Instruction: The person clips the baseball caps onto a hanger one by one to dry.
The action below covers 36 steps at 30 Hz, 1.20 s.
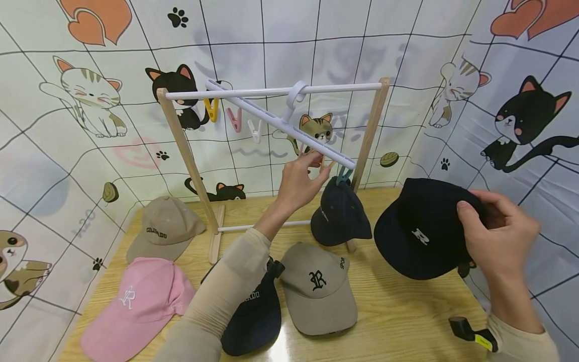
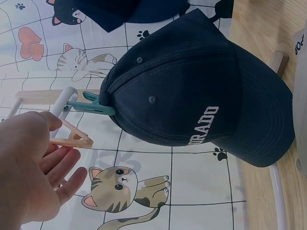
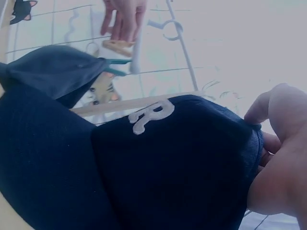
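My left hand (image 1: 298, 183) is at the low right part of a white clip hanger (image 1: 276, 120), pinching a peach clothespin (image 2: 79, 141) between thumb and fingers. Beside it, a teal clothespin (image 2: 91, 108) grips the crown of a dark navy cap (image 1: 339, 213), which hangs brim down. Out to the right, my right hand (image 1: 504, 236) holds a second dark cap (image 1: 427, 231) with a white R by the back of its crown, thumb outside and fingers behind. That cap is held up above the table, its brim pointing left and down.
The hanger tilts on a white bar of a wooden-legged rack (image 1: 185, 151). It also carries yellow (image 1: 211, 109), pink (image 1: 234, 120) and white (image 1: 255, 130) clothespins. On the table (image 1: 398, 311) lie a beige cap (image 1: 165, 226), pink cap (image 1: 140, 306), navy cap (image 1: 255, 317) and taupe cap (image 1: 318, 291).
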Tool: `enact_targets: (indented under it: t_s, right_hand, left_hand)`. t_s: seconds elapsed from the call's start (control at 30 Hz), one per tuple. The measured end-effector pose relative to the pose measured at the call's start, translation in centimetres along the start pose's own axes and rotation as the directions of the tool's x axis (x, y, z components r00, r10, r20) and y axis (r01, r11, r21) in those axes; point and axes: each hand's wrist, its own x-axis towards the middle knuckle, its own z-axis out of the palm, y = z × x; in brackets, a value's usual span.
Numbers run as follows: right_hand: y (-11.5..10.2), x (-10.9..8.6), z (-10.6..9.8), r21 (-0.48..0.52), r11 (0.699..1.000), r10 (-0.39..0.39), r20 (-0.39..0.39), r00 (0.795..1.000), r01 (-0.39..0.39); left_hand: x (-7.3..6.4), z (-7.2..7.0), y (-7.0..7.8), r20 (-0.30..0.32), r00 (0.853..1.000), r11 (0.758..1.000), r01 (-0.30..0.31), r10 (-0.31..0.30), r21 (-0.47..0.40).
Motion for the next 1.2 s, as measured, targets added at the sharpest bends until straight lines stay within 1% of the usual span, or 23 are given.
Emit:
enact_targets:
  t_s: [0.07, 0.13, 0.17, 0.27, 0.33, 0.4, 0.5, 0.57, 0.63, 0.73, 0.8, 0.93, 1.07, 1.2]
  right_hand:
    - [-0.4, 0.1, -0.2, 0.050, 0.998, -0.028, -0.006, 1.000, 0.028]
    - [-0.8, 0.1, -0.3, 0.075, 0.996, -0.056, 0.002, 0.998, 0.056]
    - [-1.0, 0.1, -0.4, 0.083, 0.994, -0.075, 0.013, 0.997, 0.073]
    - [-1.5, 0.1, -0.6, 0.083, 0.992, -0.095, 0.037, 0.995, 0.092]
    - [-2.0, 0.0, -0.7, 0.080, 0.991, -0.116, 0.073, 0.991, 0.111]
    - [-2.4, -0.1, -0.5, 0.084, 0.991, -0.117, 0.096, 0.989, 0.109]
    - [-3.0, -0.3, 0.0, 0.119, 0.985, -0.137, 0.137, 0.981, 0.121]
    - [-3.2, -0.5, 0.7, 0.167, 0.978, -0.148, 0.148, 0.978, 0.122]
    - [-3.4, -0.7, 1.5, 0.202, 0.971, -0.164, 0.179, 0.970, 0.127]
    - [-3.8, -1.1, 2.8, 0.241, 0.963, -0.183, 0.239, 0.954, 0.124]
    - [-4.0, -1.3, 3.6, 0.250, 0.960, -0.194, 0.272, 0.942, 0.126]
    - [-4.2, -1.7, 5.3, 0.283, 0.950, -0.223, 0.312, 0.924, 0.134]
    - [-4.2, -2.0, 7.0, 0.303, 0.943, -0.244, 0.354, 0.903, 0.136]
    - [-4.0, -2.2, 8.5, 0.320, 0.941, -0.240, 0.397, 0.886, 0.112]
  left_hand:
    - [0.0, 0.0, 0.0, 0.003, 1.000, 1.000, 0.001, -0.001, -0.003]
    - [0.1, 0.0, -0.1, 0.008, 1.000, 1.000, 0.003, -0.003, -0.007]
    - [0.1, 0.0, -0.1, 0.010, 1.000, 1.000, 0.003, -0.003, -0.009]
    - [0.1, 0.0, -0.1, 0.015, 1.000, 1.000, 0.005, -0.005, -0.013]
    - [0.1, 0.0, -0.2, 0.018, 1.000, 1.000, 0.011, -0.011, -0.017]
    - [0.2, 0.0, -0.1, 0.023, 1.000, 1.000, 0.021, -0.020, -0.022]
    - [0.2, -0.1, 0.0, 0.034, 0.999, 0.999, 0.038, -0.037, -0.032]
    - [0.3, -0.2, 0.1, 0.042, 0.998, 0.998, 0.047, -0.046, -0.039]
    - [0.3, -0.3, 0.1, 0.045, 0.998, 0.998, 0.050, -0.048, -0.045]
    - [0.3, -0.3, 0.2, 0.047, 0.998, 0.997, 0.052, -0.049, -0.050]
    - [0.4, -0.3, 0.2, 0.047, 0.998, 0.997, 0.052, -0.049, -0.054]
    - [0.5, -0.1, 0.2, 0.048, 0.997, 0.996, 0.061, -0.058, -0.062]
    - [0.7, 0.1, 0.3, 0.045, 0.995, 0.994, 0.092, -0.089, -0.055]
    - [0.9, 0.2, 0.5, 0.027, 0.992, 0.992, 0.123, -0.122, -0.023]
